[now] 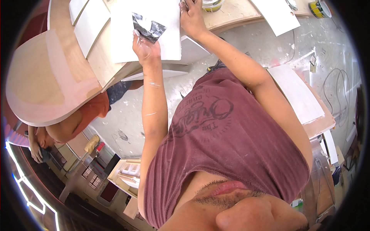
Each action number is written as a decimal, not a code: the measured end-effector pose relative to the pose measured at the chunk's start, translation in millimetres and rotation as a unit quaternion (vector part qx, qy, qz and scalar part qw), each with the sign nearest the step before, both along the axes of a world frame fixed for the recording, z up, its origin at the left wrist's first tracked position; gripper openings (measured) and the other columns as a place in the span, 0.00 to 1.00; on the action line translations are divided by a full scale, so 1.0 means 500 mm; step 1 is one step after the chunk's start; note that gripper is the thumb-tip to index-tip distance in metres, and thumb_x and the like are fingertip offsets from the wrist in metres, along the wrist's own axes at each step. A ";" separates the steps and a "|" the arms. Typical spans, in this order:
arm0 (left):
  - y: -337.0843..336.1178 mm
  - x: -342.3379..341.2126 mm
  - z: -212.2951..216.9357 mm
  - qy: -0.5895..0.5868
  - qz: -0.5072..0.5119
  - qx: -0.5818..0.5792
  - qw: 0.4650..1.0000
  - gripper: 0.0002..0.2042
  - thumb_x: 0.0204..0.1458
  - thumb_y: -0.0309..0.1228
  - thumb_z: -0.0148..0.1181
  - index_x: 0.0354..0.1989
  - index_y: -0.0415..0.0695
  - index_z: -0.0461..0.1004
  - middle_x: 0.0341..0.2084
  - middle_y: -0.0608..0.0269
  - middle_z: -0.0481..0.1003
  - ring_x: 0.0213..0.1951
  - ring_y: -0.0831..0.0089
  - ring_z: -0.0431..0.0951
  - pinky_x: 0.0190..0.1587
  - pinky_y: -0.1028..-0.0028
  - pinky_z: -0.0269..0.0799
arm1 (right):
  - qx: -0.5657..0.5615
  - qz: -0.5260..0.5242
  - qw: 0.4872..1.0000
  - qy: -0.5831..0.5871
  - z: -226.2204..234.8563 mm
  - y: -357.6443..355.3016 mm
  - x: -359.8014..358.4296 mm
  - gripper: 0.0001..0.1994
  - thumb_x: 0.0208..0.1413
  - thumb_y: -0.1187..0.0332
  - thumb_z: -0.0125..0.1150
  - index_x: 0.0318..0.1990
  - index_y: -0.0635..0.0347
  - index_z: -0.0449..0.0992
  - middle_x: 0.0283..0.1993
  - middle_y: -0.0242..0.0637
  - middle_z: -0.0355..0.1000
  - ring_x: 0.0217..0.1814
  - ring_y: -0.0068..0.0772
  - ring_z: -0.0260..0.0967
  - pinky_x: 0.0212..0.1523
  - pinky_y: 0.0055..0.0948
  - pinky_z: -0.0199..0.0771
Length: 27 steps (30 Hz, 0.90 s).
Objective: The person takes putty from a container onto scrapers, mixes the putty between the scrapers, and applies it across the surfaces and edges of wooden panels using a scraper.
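White-flecked grey floor [133, 111] spreads out, bright strip lights [14, 161] glowing lower left

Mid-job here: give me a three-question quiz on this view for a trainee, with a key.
1. Which hand grips the dark flat plate smeared with white paste?

2. True or false: another person in an orange top appears at the left of the view.

3. Which of these is nearest the right hand?
A. The thin dark cable looped on the floor
B. The round tub with yellow on its side
C. The curved, pale wooden panel edged in pink

Key: 1. The left hand. 2. True. 3. B.
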<state>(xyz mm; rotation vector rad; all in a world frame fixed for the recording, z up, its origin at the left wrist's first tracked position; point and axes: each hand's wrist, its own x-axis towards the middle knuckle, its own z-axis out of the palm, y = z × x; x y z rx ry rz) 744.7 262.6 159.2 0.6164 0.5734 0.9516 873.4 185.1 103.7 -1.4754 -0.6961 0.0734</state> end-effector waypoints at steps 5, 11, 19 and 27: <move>0.002 -0.008 -0.007 0.003 0.016 -0.007 1.000 0.16 0.62 0.33 0.43 0.54 0.36 0.66 0.47 0.53 0.73 0.49 0.61 0.73 0.55 0.61 0.68 | -0.080 0.034 0.995 0.042 -0.010 -0.050 -0.088 0.24 0.62 0.72 0.49 0.66 0.56 0.58 0.52 0.49 0.56 0.53 0.47 0.58 0.60 0.37 0.58; -0.004 0.016 0.008 -0.012 -0.025 0.011 1.000 0.16 0.63 0.33 0.42 0.53 0.38 0.67 0.48 0.54 0.73 0.49 0.61 0.73 0.55 0.62 0.68 | -0.057 -0.098 0.989 -0.094 -0.021 0.046 0.078 0.19 0.57 0.73 0.52 0.57 0.66 0.67 0.47 0.48 0.67 0.51 0.43 0.65 0.55 0.37 0.64; 0.016 -0.004 -0.017 -0.046 -0.008 -0.006 0.999 0.15 0.62 0.33 0.44 0.51 0.39 0.69 0.47 0.58 0.74 0.50 0.64 0.73 0.56 0.63 0.68 | -0.020 0.157 0.927 0.341 0.030 -0.114 0.135 0.18 0.59 0.71 0.50 0.55 0.71 0.67 0.53 0.50 0.68 0.59 0.40 0.63 0.57 0.33 0.65; 0.035 -0.025 -0.044 -0.066 -0.008 -0.026 0.997 0.15 0.62 0.34 0.41 0.50 0.39 0.69 0.45 0.58 0.75 0.50 0.65 0.74 0.56 0.64 0.68 | -0.148 0.189 0.947 0.213 0.019 -0.242 -0.097 0.17 0.64 0.66 0.52 0.54 0.71 0.67 0.44 0.32 0.69 0.45 0.24 0.69 0.49 0.26 0.76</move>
